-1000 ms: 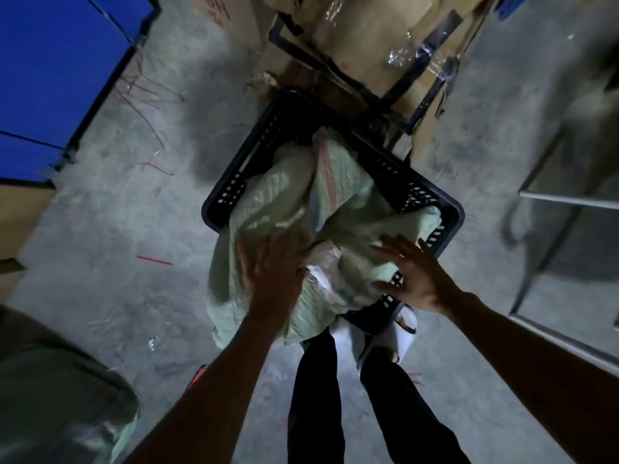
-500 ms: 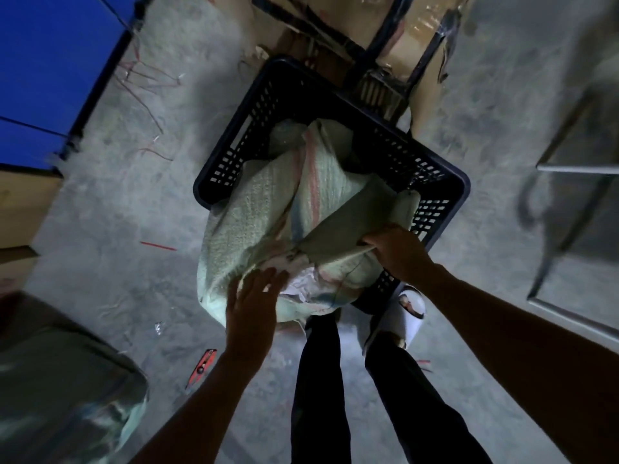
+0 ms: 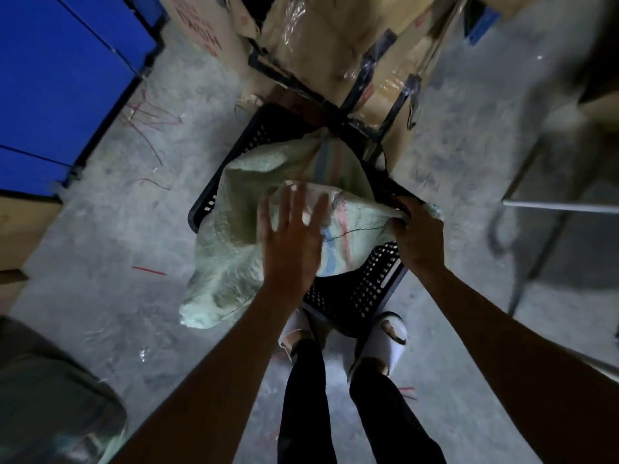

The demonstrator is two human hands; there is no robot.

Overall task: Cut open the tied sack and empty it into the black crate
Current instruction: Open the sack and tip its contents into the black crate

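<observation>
In the middle of the frame, the pale woven sack lies over the black crate, and one end hangs over its left rim. Your left hand is spread flat above it. Your right hand squeezes its right corner.

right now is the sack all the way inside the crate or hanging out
Hanging out. The sack drapes over the black crate's left rim, its corner reaching the floor.
</observation>
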